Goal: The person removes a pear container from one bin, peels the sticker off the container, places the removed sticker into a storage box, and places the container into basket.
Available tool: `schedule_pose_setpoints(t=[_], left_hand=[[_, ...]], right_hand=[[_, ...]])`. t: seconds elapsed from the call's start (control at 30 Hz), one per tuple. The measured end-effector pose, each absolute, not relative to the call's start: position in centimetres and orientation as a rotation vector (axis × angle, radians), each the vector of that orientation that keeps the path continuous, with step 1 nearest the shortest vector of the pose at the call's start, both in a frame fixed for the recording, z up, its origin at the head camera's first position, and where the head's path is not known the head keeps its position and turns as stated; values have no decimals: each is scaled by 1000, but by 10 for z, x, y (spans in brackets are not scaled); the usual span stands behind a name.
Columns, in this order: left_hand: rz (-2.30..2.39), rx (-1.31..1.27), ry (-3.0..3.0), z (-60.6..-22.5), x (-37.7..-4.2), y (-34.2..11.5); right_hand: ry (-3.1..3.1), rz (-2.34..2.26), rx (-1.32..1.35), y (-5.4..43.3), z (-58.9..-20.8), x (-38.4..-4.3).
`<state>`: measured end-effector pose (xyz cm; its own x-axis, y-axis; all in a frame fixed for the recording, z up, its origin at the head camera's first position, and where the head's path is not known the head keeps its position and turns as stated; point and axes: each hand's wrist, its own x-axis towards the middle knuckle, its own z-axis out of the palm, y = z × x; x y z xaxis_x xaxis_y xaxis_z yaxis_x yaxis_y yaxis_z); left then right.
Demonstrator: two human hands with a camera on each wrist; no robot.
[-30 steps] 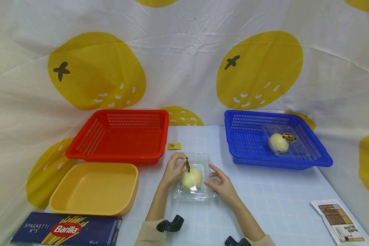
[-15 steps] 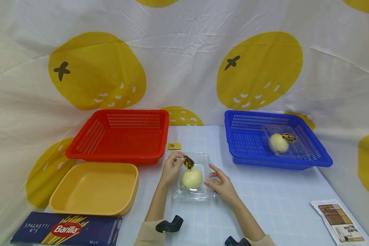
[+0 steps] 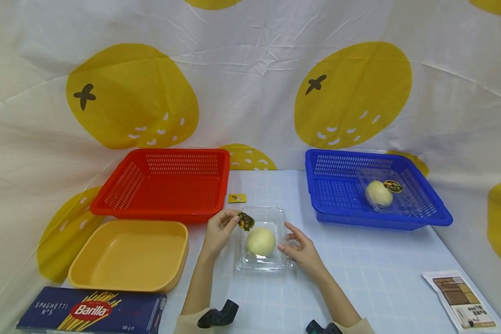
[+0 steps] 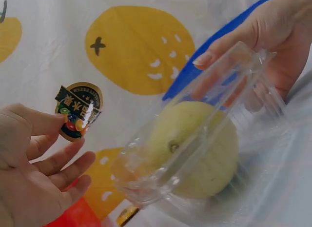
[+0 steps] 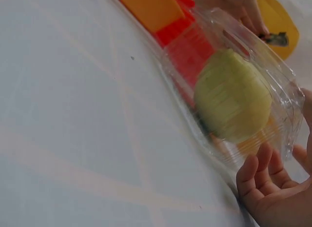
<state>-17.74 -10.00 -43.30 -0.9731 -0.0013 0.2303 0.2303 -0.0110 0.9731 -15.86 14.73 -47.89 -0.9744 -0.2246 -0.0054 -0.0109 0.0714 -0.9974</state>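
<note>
A person's left hand (image 3: 218, 230) and right hand (image 3: 303, 254), mid-scene.
The left forearm (image 3: 200, 284) and right forearm (image 3: 336, 296) slant inward from the near side; left thumb and forefinger pinch, other fingers loosely spread; right thumb and forefinger stand apart, other fingers bent.

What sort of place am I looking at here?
Probably a staged indoor tabletop setup: a printed cloth hangs as a backdrop, and a red basket and a blue basket stand toward the back of the table.
</note>
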Motion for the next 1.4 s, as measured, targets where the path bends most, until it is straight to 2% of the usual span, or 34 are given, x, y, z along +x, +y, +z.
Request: schedule_pose_setpoints(t=[0.27, 0.83, 1.23, 1.4], left_hand=[[-1931, -226, -2200, -407, -150, -135], [-1359, 320, -2416, -404, -97, -256], [-1290, 607, -2484, -413, -88, -324], [-1150, 563, -2628, -417, -93, -350]], right_hand=[[2172, -2020, -225, 147, -479, -159], [2179, -2005, -236, 147, -478, -159], [2181, -2008, -241, 148, -480, -161], [2184, -2000, -245, 147, -480, -160]])
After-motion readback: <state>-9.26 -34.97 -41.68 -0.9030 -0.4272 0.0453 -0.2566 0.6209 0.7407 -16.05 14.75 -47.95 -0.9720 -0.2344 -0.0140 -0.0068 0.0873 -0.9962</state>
